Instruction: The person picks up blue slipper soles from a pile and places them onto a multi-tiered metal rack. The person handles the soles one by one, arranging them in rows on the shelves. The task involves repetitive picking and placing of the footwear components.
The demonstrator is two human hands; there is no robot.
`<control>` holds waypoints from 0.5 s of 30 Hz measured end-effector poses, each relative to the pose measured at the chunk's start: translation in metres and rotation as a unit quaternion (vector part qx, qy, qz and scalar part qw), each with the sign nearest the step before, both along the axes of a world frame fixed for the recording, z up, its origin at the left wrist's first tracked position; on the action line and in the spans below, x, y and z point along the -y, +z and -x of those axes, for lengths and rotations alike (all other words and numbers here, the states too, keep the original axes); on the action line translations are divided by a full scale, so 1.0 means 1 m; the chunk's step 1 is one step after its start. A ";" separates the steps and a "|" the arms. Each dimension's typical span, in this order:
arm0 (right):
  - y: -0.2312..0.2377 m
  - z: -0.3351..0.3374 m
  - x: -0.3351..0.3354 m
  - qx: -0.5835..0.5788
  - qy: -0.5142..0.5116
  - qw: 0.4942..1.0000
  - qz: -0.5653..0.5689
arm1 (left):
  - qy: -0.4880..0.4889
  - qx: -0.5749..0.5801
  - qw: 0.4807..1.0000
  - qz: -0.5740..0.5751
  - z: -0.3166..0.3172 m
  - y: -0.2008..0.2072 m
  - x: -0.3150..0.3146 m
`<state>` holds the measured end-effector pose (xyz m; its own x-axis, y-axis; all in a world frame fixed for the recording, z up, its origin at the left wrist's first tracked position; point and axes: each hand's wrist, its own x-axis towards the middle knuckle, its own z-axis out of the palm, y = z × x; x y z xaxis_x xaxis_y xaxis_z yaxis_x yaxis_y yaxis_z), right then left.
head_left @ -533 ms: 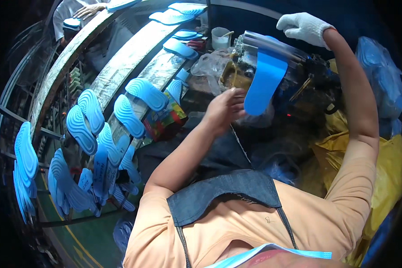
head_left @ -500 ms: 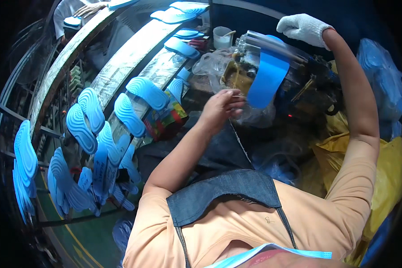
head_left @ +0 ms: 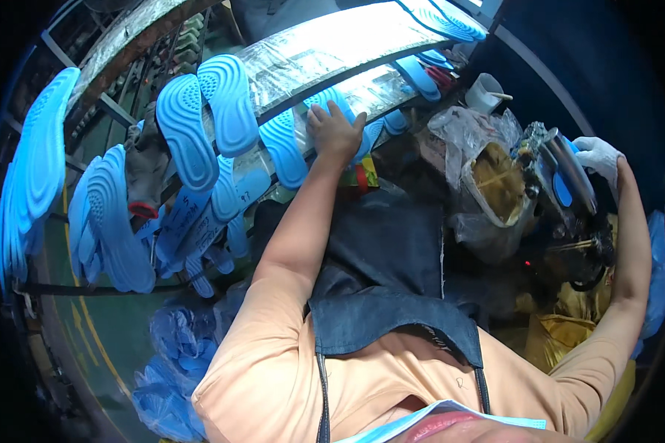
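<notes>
your left hand (head_left: 335,133) is spread, thumb apart from the fingers, over a blue insole (head_left: 326,98) on the foil-covered rail (head_left: 373,90); i cannot tell whether it is pressing down or just above. your gloved right hand (head_left: 598,157) is beside the shiny roller (head_left: 580,181), its fingertips too hidden to say whether they pinch anything. a blue piece (head_left: 563,190) shows against that roller.

the main worry is that your hands are well apart, on two different jobs: look only at the rail and the glove could stray against the roller, and if that is turning, loose knit could snag. the picture does not show whether it turns.

on the left side, a careless sweep could knock the neighbouring insole (head_left: 282,148), which overhangs the rail's edge and could tip off. gripping the insole by one end might bend it, as it looks thin and soft.

beside the roller, the crumpled clear bag (head_left: 451,140) lies close to the tray (head_left: 499,184) of amber stuff; a sleeve or insole dragged across could pick up smears, or pull the plastic toward the roller
</notes>
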<state>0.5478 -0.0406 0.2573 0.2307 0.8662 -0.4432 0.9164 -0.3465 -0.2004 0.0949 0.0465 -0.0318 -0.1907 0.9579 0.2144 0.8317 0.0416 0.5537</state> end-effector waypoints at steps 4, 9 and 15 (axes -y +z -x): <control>0.015 0.007 -0.037 0.155 0.084 0.981 -0.077 | 0.012 -0.022 0.999 0.045 -0.008 -0.005 0.000; 0.050 -0.002 -0.110 -0.005 0.138 0.963 -0.232 | -0.001 -0.019 0.998 0.057 -0.011 -0.003 -0.004; -0.003 0.163 -0.180 -0.301 0.141 0.899 -0.285 | 0.001 -0.016 0.998 0.060 0.003 -0.001 -0.001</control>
<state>0.3851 0.1392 0.2546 -0.1672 0.9785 0.1206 0.6178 0.1993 -0.7607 0.0916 0.0478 -0.0331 -0.1881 0.9766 0.1047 0.8487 0.1080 0.5177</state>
